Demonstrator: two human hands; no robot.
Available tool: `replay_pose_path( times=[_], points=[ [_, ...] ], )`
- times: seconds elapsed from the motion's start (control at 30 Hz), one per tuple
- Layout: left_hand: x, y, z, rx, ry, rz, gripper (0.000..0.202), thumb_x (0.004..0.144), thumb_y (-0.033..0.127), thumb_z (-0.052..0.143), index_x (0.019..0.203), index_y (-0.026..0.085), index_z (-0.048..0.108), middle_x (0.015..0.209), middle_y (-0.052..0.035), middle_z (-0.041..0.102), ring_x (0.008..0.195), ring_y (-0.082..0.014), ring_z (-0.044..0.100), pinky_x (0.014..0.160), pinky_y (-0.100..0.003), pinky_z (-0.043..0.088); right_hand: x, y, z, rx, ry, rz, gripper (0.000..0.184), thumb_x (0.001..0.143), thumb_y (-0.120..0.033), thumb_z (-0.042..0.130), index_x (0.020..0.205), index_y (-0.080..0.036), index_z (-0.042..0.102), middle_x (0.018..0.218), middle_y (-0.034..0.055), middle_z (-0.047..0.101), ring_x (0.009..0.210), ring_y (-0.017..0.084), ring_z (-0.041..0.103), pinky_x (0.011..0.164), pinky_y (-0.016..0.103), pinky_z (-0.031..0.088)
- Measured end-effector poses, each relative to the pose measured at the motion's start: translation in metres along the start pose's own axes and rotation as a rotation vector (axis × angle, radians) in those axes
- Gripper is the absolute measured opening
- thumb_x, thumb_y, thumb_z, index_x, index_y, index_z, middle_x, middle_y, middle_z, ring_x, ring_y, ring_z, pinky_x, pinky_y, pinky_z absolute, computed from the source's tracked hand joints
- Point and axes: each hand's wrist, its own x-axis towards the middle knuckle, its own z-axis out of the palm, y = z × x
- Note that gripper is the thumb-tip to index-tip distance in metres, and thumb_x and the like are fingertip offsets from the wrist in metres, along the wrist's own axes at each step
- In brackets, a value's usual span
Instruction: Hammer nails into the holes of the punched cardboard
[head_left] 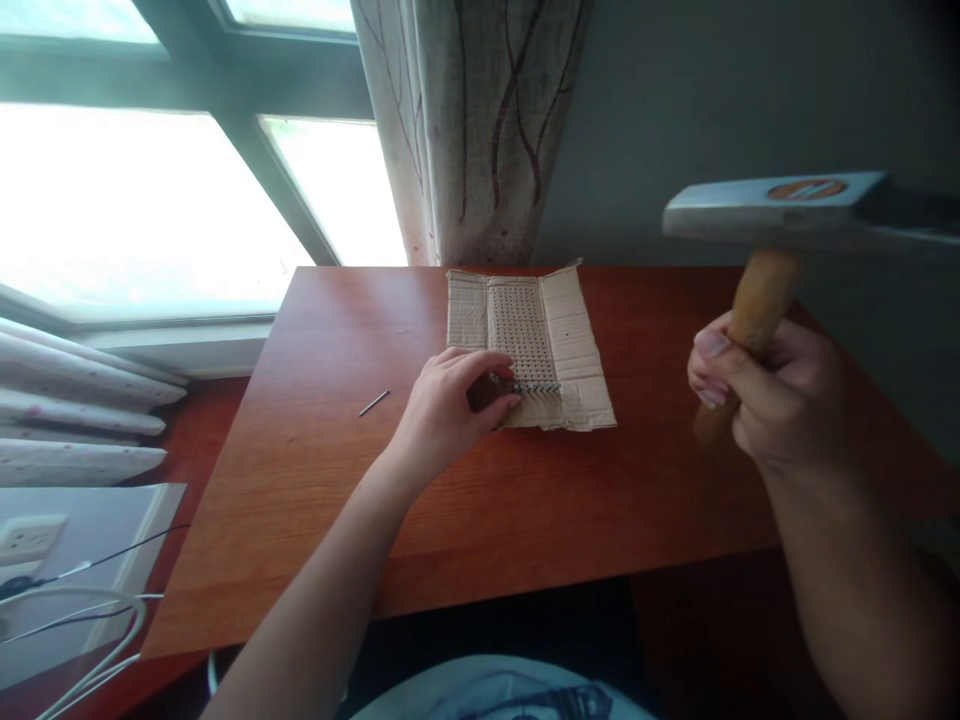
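Note:
My right hand (772,385) is wrapped round the wooden handle of a hammer (776,210), raised above the table's right side. Its steel head lies roughly level, with an orange oval mark on it. Over the left part of a creased cardboard sheet (581,370), my left hand (465,395) is closed in a pinch. Thumb and forefinger meet around a nail at the left end of a short row of nails (538,387) in the cardboard; the fingertips partly hide it. Behind that row, the sheet's middle panel is covered with a grid of small dark dots.
A thin metal rod or nail (374,403) lies on the reddish wooden table (562,510), left of my left hand. A window (135,210) and a curtain (480,130) stand behind the table. White cables (112,620) hang by a wall socket at lower left.

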Motion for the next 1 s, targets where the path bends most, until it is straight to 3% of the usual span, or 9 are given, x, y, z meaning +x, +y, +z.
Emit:
replay_pose_path(
  times=[0.17, 0.3, 0.53, 1.0],
  points=[
    [-0.001, 0.001, 0.000, -0.001, -0.005, -0.008, 0.027, 0.081, 0.020, 0.080, 0.106, 0.022, 0.071, 0.103, -0.0029, 0.077, 0.096, -0.0220, 0.069, 0.087, -0.037, 0.054, 0.013, 0.024, 0.013, 0.265, 0.180, -0.085, 0.045, 0.089, -0.037, 0.074, 0.057, -0.023, 0.046, 0.046, -0.0072, 0.030, 0.035, 0.008, 0.028, 0.035, 0.029, 0.017],
    [-0.001, 0.000, 0.000, -0.002, -0.012, -0.006, 0.026, 0.081, 0.020, 0.080, 0.105, 0.022, 0.071, 0.102, -0.0031, 0.077, 0.096, -0.0225, 0.069, 0.087, -0.037, 0.055, 0.015, 0.037, 0.020, 0.342, 0.260, -0.141, 0.041, 0.089, -0.040, 0.071, 0.057, -0.023, 0.053, 0.044, -0.0062, 0.031, 0.035, 0.008, 0.027, 0.036, 0.030, 0.015],
    [-0.001, 0.001, -0.001, 0.007, -0.015, -0.016, 0.025, 0.082, 0.021, 0.079, 0.106, 0.022, 0.071, 0.103, -0.0037, 0.077, 0.098, -0.0229, 0.069, 0.089, -0.039, 0.054, 0.017, 0.048, 0.029, 0.373, 0.312, -0.183, 0.045, 0.089, -0.045, 0.070, 0.057, -0.021, 0.049, 0.043, -0.0079, 0.031, 0.035, 0.007, 0.028, 0.037, 0.027, 0.017],
    [-0.001, 0.001, -0.001, 0.010, -0.022, -0.030, 0.026, 0.083, 0.022, 0.078, 0.107, 0.023, 0.070, 0.103, -0.0041, 0.077, 0.099, -0.0231, 0.069, 0.089, -0.038, 0.055, 0.020, 0.048, 0.036, 0.323, 0.311, -0.083, 0.048, 0.091, -0.054, 0.066, 0.060, -0.023, 0.046, 0.043, -0.0084, 0.028, 0.035, 0.008, 0.024, 0.037, 0.026, 0.018]
  ],
)
